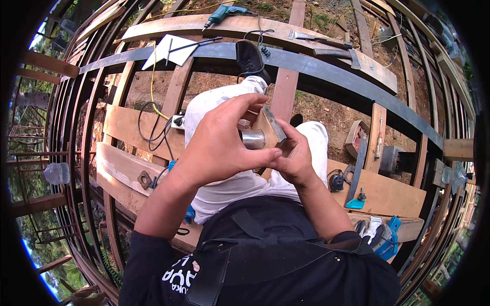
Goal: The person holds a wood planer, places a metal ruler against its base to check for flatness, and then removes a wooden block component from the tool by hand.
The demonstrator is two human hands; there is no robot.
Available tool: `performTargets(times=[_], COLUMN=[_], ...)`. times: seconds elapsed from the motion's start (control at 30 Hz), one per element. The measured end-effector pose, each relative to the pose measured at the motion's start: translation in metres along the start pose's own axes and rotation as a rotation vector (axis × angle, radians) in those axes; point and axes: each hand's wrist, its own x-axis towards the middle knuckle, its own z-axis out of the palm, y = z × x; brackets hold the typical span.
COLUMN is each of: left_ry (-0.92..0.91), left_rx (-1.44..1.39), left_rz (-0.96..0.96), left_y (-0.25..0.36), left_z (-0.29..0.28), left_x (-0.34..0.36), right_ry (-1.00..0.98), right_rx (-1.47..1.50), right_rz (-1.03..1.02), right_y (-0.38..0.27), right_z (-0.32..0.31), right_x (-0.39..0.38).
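Both my hands are up in front of my lap, round one small piece: a brown wooden block with a dark grey edge, and a shiny metal cylinder against it. My left hand curves round the cylinder from the left, its thumb stretched beneath and its fingers over the top. On the other side, my right hand grips the block by its right edge. The palms hide part of the piece, so I cannot tell whether cylinder and block are joined.
Beams and planks surround my white-trousered legs, with gaps to the ground. Beyond lie a teal drill, white sheet and hatchet. At right are a screwdriver, tape measure and blue power tool; left, a power strip.
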Motion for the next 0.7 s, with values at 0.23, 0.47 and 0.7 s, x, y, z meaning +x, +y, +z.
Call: performTargets(times=[0.23, 0.47, 0.7], left_ry=[0.012, -0.083, -0.118], left_rx=[-0.104, -0.123, -0.188], left_rz=[-0.036, -0.069, -0.101], left_y=[-0.001, -0.001, -0.010], left_z=[0.006, 0.005, 0.010], left_x=[0.007, 0.016, 0.020], right_ry=[0.043, 0.045, 0.066], right_rx=[-0.093, -0.108, -0.068], right_rz=[-0.058, -0.020, -0.059], right_y=[-0.002, -0.003, -0.001], right_z=[-0.006, -0.018, -0.017], right_x=[0.003, 0.000, 0.001])
